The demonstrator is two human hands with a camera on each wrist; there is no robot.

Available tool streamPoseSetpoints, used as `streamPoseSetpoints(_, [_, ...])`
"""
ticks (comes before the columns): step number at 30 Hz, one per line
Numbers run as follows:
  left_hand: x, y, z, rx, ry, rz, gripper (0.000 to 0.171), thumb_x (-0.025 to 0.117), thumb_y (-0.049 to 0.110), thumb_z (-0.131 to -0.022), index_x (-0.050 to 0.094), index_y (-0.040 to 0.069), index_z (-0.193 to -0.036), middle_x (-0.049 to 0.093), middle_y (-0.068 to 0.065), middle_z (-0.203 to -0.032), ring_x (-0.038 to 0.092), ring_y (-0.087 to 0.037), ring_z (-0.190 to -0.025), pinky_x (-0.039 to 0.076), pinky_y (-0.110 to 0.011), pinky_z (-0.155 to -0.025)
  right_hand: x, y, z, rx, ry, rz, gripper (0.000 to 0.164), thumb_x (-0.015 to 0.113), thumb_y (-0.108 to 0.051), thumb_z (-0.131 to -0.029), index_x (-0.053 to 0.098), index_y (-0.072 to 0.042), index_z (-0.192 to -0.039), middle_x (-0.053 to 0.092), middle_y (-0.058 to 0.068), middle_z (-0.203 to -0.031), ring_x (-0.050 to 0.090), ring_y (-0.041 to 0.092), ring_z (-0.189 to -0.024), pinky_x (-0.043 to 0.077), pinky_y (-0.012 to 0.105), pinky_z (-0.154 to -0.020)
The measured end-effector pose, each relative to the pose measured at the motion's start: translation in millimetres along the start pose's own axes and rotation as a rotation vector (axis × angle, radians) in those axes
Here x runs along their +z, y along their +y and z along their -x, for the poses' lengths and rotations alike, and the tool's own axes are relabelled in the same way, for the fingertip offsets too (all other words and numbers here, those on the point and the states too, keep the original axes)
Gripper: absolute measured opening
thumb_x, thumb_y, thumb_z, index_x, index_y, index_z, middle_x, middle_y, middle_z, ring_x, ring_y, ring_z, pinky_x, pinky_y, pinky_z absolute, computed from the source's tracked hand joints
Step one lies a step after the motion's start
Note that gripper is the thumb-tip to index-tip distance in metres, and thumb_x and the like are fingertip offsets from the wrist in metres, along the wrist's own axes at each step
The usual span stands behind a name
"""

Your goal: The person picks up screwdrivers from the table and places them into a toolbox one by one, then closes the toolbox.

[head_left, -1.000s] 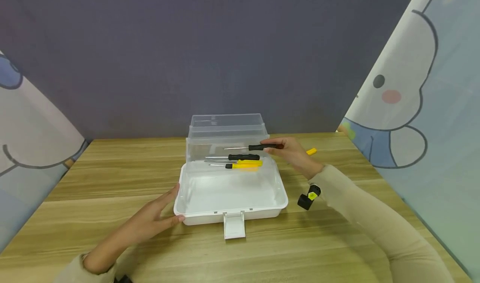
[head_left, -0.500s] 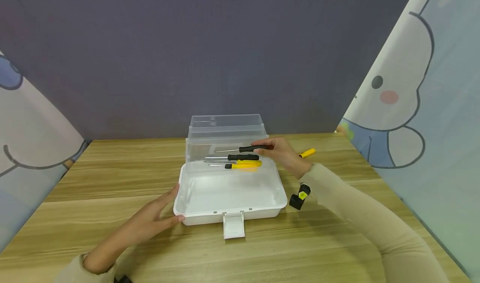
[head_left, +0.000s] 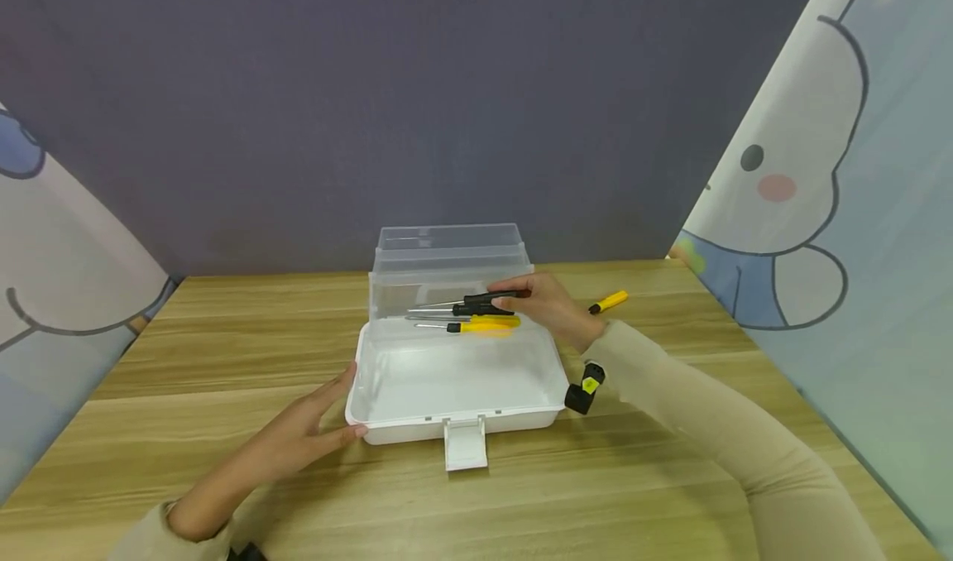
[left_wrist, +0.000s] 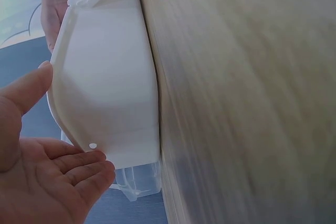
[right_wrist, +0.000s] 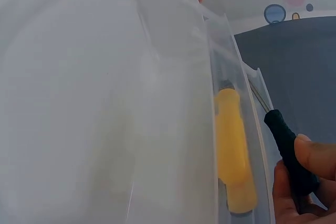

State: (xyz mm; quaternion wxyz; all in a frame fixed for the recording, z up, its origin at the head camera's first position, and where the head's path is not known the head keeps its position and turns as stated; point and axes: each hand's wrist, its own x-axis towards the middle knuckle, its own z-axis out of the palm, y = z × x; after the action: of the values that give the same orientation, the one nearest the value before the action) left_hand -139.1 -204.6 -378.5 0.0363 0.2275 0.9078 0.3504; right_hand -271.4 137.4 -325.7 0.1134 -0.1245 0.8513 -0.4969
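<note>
A white plastic toolbox (head_left: 514,419) stands with its clear lid (head_left: 450,237) raised at the back. My left hand (head_left: 298,441) rests against its left front corner, thumb at the front rim and straight fingers along the side, as the left wrist view also shows. My right hand (head_left: 551,303) pinches a black-handled screwdriver (right_wrist: 283,142) by its handle, over the clear rear tray. Its shaft points left. In that tray lie another black-handled screwdriver (head_left: 463,310) and yellow-handled screwdrivers (head_left: 484,328), partly overlapping.
A yellow-handled tool (head_left: 614,299) with a black collar lies on the wooden table (head_left: 253,338) right of the toolbox; its far end is hidden by my right arm. The front latch (head_left: 466,449) hangs down. A dark panel (head_left: 447,106) rises behind the table.
My right hand has moved left and slightly down with the black-handled screwdriver, close to the other one in the tray. More of the yellow-handled tool shows. The left hand has stayed still.
</note>
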Motion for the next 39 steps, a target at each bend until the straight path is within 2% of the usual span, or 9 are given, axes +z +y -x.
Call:
streamPoseSetpoints(3, [-0.5,1.0,0.9,-0.001,-0.006,0.018,0.081,0.064,0.037,-0.089,0.023,-0.004,-0.147,0.028,-0.026,-0.148,0.029,-0.046,-0.133,0.027,-0.056,-0.102,2.5,0.8,-1.2,-0.016,-0.005,-0.018,0.033,0.067,-0.017,-0.089,0.065,-0.008,-0.121,0.062,0.009,-0.122,0.051,0.015,-0.08,0.044,0.024,-0.066])
streamPoseSetpoints(8, [-1.0,2.3,1.8,-0.004,-0.022,0.056,0.082,0.063,0.037,-0.09,0.02,-0.002,-0.148,0.025,-0.027,-0.149,0.026,-0.047,-0.134,0.028,-0.059,-0.101,5.3,0.7,-1.4,-0.02,-0.019,-0.081,0.033,0.066,-0.013,-0.089,0.065,-0.005,-0.121,0.06,0.011,-0.126,0.059,0.019,-0.101,0.051,0.026,-0.077])
streamPoseSetpoints(10, [-0.8,1.7,1.4,-0.004,-0.023,0.063,0.082,0.063,0.037,-0.09,0.02,-0.002,-0.148,0.025,-0.027,-0.149,0.026,-0.047,-0.134,0.027,-0.06,-0.101,5.8,-0.7,-1.5,-0.013,-0.016,-0.075,0.032,0.066,-0.013,-0.089,0.065,-0.005,-0.12,0.06,0.011,-0.126,0.058,0.02,-0.103,0.051,0.026,-0.078])
streamPoseSetpoints(18, [0.1,1.2,2.7,-0.005,-0.017,0.061,0.082,0.064,0.036,-0.09,0.02,-0.002,-0.148,0.026,-0.027,-0.149,0.027,-0.047,-0.134,0.028,-0.059,-0.101,7.1,-0.9,-1.6,0.009,-0.014,-0.06,0.031,0.066,-0.012,-0.089,0.066,-0.006,-0.119,0.06,0.01,-0.126,0.059,0.019,-0.1,0.051,0.024,-0.077])
streamPoseSetpoints(26, [-0.1,2.2,2.3,-0.002,-0.015,0.062,0.081,0.063,0.036,-0.09,0.02,-0.002,-0.148,0.026,-0.026,-0.149,0.026,-0.047,-0.134,0.028,-0.059,-0.101,7.4,-1.5,-2.1,0.022,-0.019,-0.051,0.033,0.067,-0.012,-0.088,0.065,-0.004,-0.12,0.062,0.011,-0.122,0.059,0.02,-0.1,0.051,0.027,-0.08])
streamPoseSetpoints(33, [0.4,2.2,2.8,-0.004,-0.007,0.049,0.081,0.064,0.036,-0.09,0.021,-0.003,-0.147,0.027,-0.027,-0.148,0.028,-0.047,-0.133,0.028,-0.059,-0.101,8.9,-1.2,-3.7,0.045,-0.036,-0.022,0.029,0.07,-0.014,-0.086,0.069,-0.008,-0.114,0.066,0.007,-0.116,0.061,0.019,-0.101,0.052,0.029,-0.083])
streamPoseSetpoints(39, [1.0,1.2,2.9,0.002,0.001,0.033,0.081,0.064,0.036,-0.089,0.023,-0.003,-0.147,0.029,-0.026,-0.147,0.03,-0.046,-0.133,0.028,-0.058,-0.101,8.9,-0.9,-2.6,0.015,-0.055,0.019,0.027,0.069,-0.011,-0.087,0.069,-0.006,-0.113,0.065,0.008,-0.118,0.06,0.018,-0.099,0.052,0.027,-0.08])
